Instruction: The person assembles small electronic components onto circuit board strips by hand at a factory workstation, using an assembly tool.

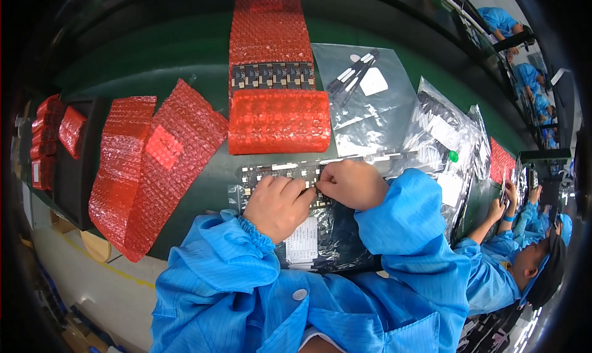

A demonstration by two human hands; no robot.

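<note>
Both hands, the left hand (280,205) and the right hand (351,183), are closed on a circuit board (277,170). It is better to grip only its edges and keep it flat above the dark bag (336,242).

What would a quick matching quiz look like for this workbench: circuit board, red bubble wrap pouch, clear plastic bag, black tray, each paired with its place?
Things:
1. circuit board
2. red bubble wrap pouch
3. clear plastic bag
4. black tray

Places:
A. far left edge of the bench
B. under both hands
C. right of the red pouch, holding dark strips
D. centre, just beyond the board

Pairs: 1-B, 2-D, 3-C, 4-A
</note>
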